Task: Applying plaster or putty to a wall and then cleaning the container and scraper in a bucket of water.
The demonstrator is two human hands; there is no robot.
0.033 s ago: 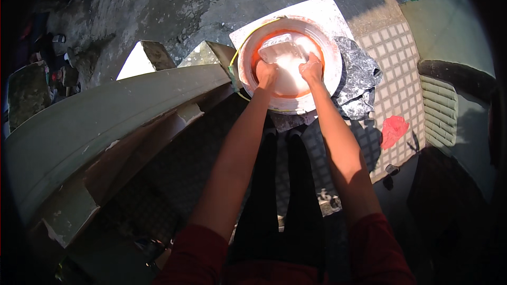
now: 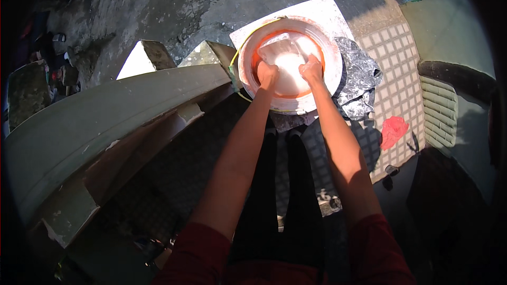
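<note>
Both my hands are down inside a round, white-smeared bucket (image 2: 331,68) with an orange inner wall and a yellow handle. Cloudy white liquid (image 2: 290,76) lies in it, partly blown out by sunlight. My left hand (image 2: 268,74) is closed at the near left side of a pale, flat rectangular piece (image 2: 280,48), thumb pointing inward. On the opposite side my right hand (image 2: 311,68) is closed near the piece's right corner. The fingers of both are partly hidden, and glare blurs the piece's lower edge.
Beneath the bucket is a white board (image 2: 323,10). A crumpled dark plastic sheet (image 2: 359,76) with white smears lies to its right. Farther right, a red plastic bag (image 2: 394,131) rests on the tiled floor (image 2: 393,55). A curved greenish wall (image 2: 116,108) runs along the left.
The pale rectangular piece has shifted very slightly within the liquid. My arms and the bucket look practically unmoved.
</note>
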